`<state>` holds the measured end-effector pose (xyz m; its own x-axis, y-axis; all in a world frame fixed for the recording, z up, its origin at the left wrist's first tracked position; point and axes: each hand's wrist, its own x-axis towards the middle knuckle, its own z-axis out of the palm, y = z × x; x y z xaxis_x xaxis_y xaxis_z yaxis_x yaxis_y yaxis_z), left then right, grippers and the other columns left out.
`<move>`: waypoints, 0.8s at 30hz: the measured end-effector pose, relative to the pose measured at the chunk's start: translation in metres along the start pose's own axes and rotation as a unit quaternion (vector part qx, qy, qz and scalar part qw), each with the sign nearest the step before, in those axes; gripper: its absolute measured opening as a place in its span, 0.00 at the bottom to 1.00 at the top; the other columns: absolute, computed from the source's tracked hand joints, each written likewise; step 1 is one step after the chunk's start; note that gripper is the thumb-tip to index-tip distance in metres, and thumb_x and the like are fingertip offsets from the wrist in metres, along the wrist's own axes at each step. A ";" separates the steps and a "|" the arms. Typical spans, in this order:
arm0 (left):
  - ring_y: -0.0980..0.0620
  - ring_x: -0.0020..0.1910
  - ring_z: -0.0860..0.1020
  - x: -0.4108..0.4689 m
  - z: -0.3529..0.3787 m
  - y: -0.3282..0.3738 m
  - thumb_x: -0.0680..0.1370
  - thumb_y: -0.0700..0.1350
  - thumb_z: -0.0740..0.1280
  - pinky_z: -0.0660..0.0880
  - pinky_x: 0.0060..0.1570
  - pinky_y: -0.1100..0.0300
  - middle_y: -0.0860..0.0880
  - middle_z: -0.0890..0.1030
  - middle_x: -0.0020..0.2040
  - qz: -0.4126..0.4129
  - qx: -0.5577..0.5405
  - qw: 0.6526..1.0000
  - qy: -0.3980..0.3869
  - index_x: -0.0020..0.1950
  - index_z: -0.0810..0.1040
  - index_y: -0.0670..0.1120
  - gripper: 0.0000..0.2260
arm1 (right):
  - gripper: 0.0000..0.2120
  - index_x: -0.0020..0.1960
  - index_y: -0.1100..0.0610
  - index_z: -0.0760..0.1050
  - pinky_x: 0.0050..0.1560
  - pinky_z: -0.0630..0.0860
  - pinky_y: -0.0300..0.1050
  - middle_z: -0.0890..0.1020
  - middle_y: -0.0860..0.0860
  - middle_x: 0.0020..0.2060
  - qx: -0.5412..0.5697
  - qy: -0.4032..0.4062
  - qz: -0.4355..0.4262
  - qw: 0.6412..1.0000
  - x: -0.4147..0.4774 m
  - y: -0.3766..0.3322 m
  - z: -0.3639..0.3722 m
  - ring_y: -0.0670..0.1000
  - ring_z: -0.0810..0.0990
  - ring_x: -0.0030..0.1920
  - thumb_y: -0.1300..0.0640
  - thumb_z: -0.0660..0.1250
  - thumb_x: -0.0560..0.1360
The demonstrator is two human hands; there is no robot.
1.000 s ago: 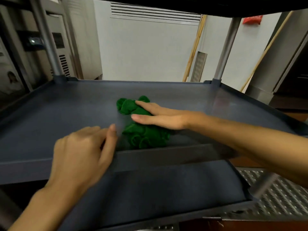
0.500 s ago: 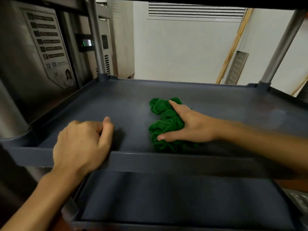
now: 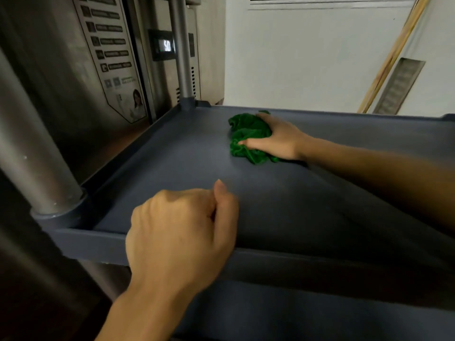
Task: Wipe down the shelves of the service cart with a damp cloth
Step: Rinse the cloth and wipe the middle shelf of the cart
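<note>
The right hand [image 3: 278, 140] clutches the bunched green cloth [image 3: 246, 134] on the shelf [image 3: 172, 168], towards its far edge. The left hand [image 3: 182, 232] curls over the near rim, apparently steadying it. It would likely work better to spread the cloth flatter, press evenly, and overlap strokes into the far left corner and along the rims.

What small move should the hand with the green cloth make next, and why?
Probably a sweep toward the far left corner: the right hand holds the green cloth on the shelf, open surface lies to its left, and the left hand grips the rim.
</note>
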<state>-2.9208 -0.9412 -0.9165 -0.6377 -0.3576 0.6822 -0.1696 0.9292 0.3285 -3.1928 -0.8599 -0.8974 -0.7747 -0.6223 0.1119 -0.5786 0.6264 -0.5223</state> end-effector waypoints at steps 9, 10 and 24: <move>0.49 0.16 0.62 0.003 0.008 -0.002 0.78 0.51 0.59 0.52 0.28 0.68 0.55 0.59 0.20 0.022 -0.004 0.999 0.032 0.22 0.59 0.48 0.24 | 0.27 0.67 0.45 0.75 0.65 0.69 0.41 0.80 0.48 0.62 0.027 0.082 0.002 0.996 0.067 -0.021 0.020 0.50 0.76 0.62 0.37 0.68 0.70; 0.49 0.17 0.62 0.004 0.008 -0.002 0.77 0.51 0.58 0.52 0.28 0.68 0.55 0.58 0.20 0.019 0.002 0.999 0.027 0.22 0.60 0.48 0.24 | 0.25 0.65 0.45 0.77 0.62 0.69 0.40 0.81 0.48 0.60 0.028 0.087 -0.002 0.996 0.069 -0.021 0.020 0.49 0.76 0.60 0.38 0.68 0.70; 0.50 0.19 0.61 0.001 0.002 0.001 0.79 0.52 0.58 0.52 0.28 0.64 0.54 0.60 0.19 -0.016 0.021 1.000 0.006 0.21 0.62 0.45 0.26 | 0.25 0.66 0.47 0.75 0.55 0.66 0.36 0.75 0.44 0.54 0.034 0.031 -0.071 0.996 -0.022 -0.043 0.016 0.46 0.74 0.57 0.43 0.73 0.71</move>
<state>-2.9235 -0.9404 -0.9170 -0.6224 -0.3882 0.6796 -0.2207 0.9202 0.3234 -3.1469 -0.8801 -0.8909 -0.7026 -0.6699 0.2400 -0.6658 0.4998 -0.5540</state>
